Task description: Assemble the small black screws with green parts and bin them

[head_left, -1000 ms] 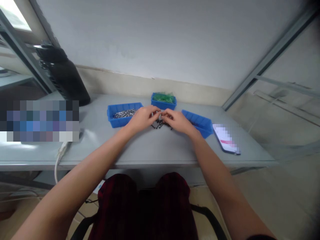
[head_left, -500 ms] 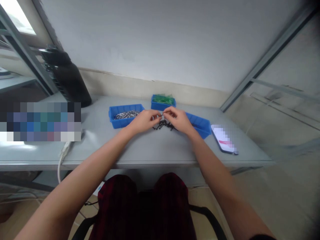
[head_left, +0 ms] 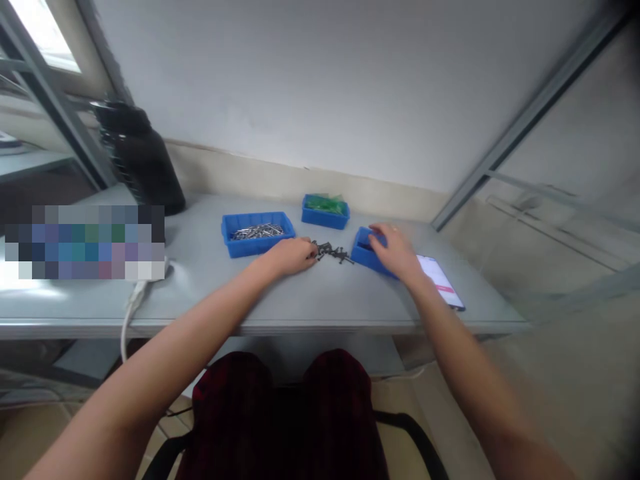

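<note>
My left hand (head_left: 296,256) rests at the left edge of a loose pile of black screws (head_left: 331,251) on the desk. Its fingers are curled together among the screws; what they pinch, if anything, is too small to make out. My right hand (head_left: 395,248) hangs over the right blue bin (head_left: 371,259), thumb and forefinger apart, the other fingers partly hidden. That bin's contents are mostly covered by the hand. Beside my left hand stands another blue bin (head_left: 259,248) with many silver metal pins or screws (head_left: 258,231) in it.
A small blue bin (head_left: 325,217) with green plastic pieces (head_left: 326,203) sits at the back near the wall. A phone (head_left: 440,283) lies right of my right hand. Far left stand a black bottle (head_left: 143,160) and a white cable (head_left: 131,310). The desk's front edge (head_left: 320,328) is near my knees.
My hands were together above the pile, fingertips meeting at a small dark piece. Now they are apart: the right has moved right to the bin, the left down to the screws.
</note>
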{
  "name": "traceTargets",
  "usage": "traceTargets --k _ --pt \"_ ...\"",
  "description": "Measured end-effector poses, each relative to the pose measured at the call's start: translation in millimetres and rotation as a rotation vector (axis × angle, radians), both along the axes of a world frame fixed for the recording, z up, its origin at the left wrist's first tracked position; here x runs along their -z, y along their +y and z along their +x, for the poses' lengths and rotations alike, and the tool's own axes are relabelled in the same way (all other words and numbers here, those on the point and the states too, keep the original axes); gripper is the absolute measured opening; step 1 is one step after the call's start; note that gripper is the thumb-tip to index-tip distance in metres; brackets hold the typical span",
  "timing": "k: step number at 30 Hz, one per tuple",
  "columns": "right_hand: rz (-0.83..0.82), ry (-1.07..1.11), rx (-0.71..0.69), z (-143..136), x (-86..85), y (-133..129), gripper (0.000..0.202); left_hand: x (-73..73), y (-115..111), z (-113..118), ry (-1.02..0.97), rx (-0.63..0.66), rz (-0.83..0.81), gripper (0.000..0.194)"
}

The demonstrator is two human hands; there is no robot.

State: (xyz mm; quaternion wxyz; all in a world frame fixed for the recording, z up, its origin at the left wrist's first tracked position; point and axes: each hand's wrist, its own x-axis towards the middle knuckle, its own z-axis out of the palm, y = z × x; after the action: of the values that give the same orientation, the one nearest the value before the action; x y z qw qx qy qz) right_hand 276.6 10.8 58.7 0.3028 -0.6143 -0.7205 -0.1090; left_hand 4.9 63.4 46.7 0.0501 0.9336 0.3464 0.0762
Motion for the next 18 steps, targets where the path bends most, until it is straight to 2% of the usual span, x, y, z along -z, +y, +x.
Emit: traceTargets --k 2,5,8,10,13,18 --pt "0.063 0.001 -0.114 -30.1 -5.9 11.8 0.028 -1.3 -2.0 -0.1 0.008 -0.008 0.006 0.030" --pt "0.054 -0.055 -0.326 -72.0 -14.2 40.0 0.026 -3.3 -4.3 -1.8 0.004 0.002 0.011 0.030" --pt "0.063 -0.027 -0.408 -95.6 -9.5 62.8 0.027 -3.8 -3.8 -3.6 -0.037 0.034 0.005 0.027" --pt "0.068 0.031 -0.433 -100.4 -1.1 65.8 0.029 -3.2 -1.9 -3.4 -0.098 0.057 -0.005 0.025" --pt "0.037 0.110 -0.508 -98.3 6.3 55.4 0.027 -2.4 1.7 -1.3 -0.227 0.072 -0.041 0.020" --pt "0.017 0.180 -0.492 -93.6 -3.2 44.0 0.023 -5.8 3.0 0.3 -0.442 0.040 -0.049 0.015"
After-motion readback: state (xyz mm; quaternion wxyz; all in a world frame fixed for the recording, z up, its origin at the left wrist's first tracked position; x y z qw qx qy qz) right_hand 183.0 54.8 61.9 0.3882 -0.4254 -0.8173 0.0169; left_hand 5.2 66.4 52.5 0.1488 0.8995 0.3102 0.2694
